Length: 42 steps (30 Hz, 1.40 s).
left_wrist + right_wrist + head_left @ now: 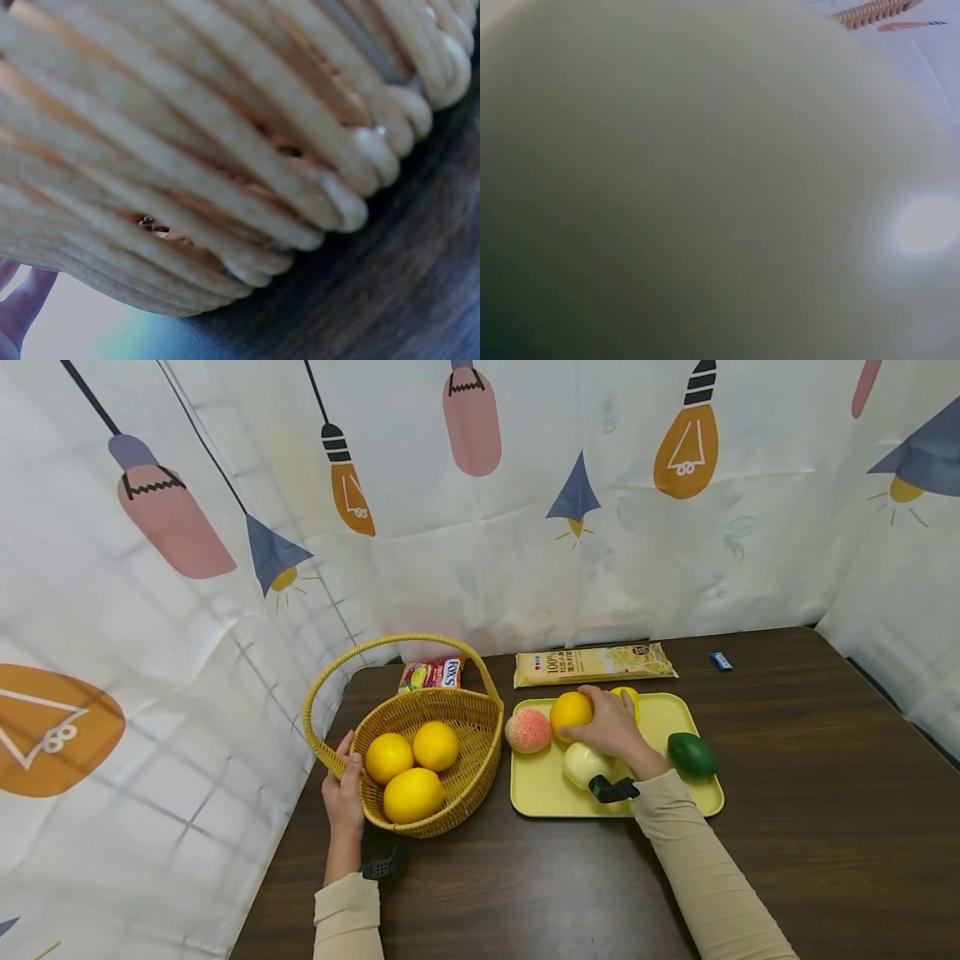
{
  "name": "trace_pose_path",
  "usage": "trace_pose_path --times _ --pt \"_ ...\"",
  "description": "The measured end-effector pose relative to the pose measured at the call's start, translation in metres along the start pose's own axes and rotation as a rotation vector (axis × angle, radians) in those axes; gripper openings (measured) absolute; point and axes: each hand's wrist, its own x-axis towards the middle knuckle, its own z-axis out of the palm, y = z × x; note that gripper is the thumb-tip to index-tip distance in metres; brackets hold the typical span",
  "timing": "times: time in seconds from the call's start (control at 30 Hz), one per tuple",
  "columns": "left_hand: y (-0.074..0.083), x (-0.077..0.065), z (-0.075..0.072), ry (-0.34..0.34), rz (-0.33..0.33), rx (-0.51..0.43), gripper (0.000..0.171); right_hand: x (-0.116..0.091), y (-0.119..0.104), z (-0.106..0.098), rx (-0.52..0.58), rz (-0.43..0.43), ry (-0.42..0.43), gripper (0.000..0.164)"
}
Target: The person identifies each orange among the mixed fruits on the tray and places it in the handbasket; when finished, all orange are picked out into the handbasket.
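My left hand (344, 793) grips the left rim of a woven basket (480, 768), close to where its arched handle comes down. Three orange-yellow round fruits, oranges by their look (415, 795), lie in the basket. In the left wrist view the basket's woven side (225, 150) fills most of the picture, with a bit of finger (22, 315) at the lower left. Over the yellow tray (540, 797), my right hand (615, 727) grips another orange (568, 717) between thumb and fingers. Just below that hand sits a pale green round fruit (585, 765), blurred and large in the right wrist view.
The tray also bears a pink peach (528, 731), a dark green avocado (692, 755) and a yellow fruit (630, 697) partly hidden by the right hand. Behind stand a noodle packet (596, 665), a red FOX'S bag (432, 674) and a small blue packet (721, 661).
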Motion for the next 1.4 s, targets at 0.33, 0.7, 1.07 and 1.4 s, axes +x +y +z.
trace_pose_path --times 0.33,0.7,1.07,1.4 --pt "0.0 0.0 0.0 -0.001 0.017 -0.002 0.039 -0.001 0.0 -0.004 0.019 -0.016 0.004 0.082" --pt "0.017 -0.005 0.001 -0.028 0.007 -0.007 0.039 0.0 -0.001 -0.013 0.155 0.036 0.003 0.093" --pt "0.029 -0.01 0.005 -0.022 0.017 0.016 0.04 -0.002 -0.018 -0.021 0.246 -0.003 0.078 0.095" --pt "0.029 -0.01 0.005 -0.03 0.02 0.003 0.04 -0.01 -0.044 -0.019 0.427 -0.045 0.065 0.087"
